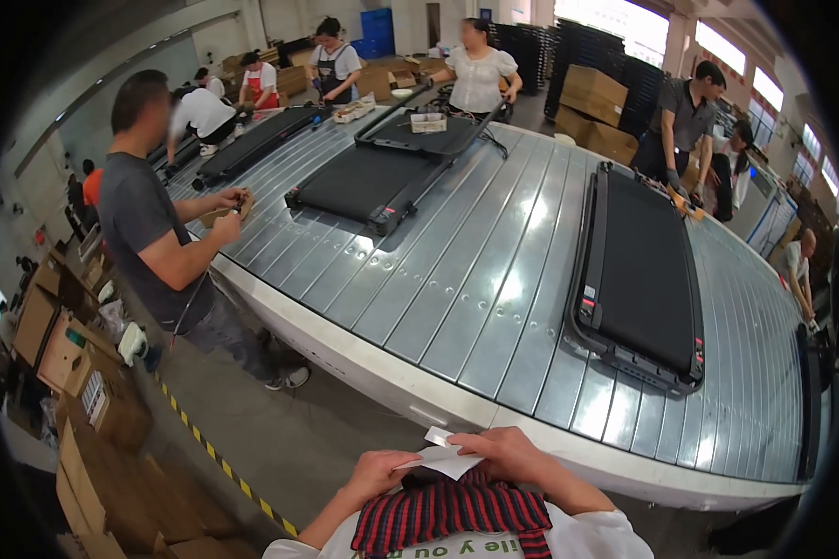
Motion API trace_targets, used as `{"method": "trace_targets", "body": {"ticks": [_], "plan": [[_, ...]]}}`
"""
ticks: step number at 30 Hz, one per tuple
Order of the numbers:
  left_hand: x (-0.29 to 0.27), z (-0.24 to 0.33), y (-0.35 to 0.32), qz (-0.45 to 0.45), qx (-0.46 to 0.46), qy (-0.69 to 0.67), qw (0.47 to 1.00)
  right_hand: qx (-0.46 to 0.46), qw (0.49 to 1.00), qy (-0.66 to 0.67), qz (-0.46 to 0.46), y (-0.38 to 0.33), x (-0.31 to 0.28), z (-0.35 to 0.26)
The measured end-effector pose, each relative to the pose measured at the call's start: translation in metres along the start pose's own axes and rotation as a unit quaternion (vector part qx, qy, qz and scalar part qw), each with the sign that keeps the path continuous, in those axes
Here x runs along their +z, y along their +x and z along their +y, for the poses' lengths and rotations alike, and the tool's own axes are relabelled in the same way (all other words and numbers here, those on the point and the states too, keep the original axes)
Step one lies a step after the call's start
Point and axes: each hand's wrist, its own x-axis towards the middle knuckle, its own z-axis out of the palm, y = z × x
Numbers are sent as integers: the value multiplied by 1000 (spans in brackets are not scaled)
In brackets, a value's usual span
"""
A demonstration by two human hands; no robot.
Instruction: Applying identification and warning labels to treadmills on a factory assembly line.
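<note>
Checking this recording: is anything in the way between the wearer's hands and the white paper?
Nothing visible is. The left hand and the right hand both pinch the white paper directly. The slatted metal conveyor lies beyond them, not between.

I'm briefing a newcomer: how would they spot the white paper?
Start at the long metal-slatted conveyor. By its near edge, at the picture's bottom centre, the left hand and right hand hold the white paper. Unlike the black treadmills on the conveyor, it is small, thin and pale.
</note>
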Motion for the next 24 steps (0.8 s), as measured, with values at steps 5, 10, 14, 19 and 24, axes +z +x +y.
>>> {"method": "trace_targets", "body": {"ticks": [5, 10, 14, 19, 24], "plan": [[23, 19, 24, 25, -28, 11, 999, -40, 999, 14, 32, -7, -22, 33], [41, 46, 50, 39, -52, 5, 998, -32, 999, -18, 0, -18, -44, 62], [53, 50, 77, 31, -35, 33, 998, -33, 998, 4, 62, -32, -52, 79], [69, 44, 98, -1, -17, 63, 998, 5, 997, -1, 83, -48, -51, 100], [72, 42, 109, -60, -17, 65, 996, 41, 992, 39, 115, -57, -59, 99]]}}
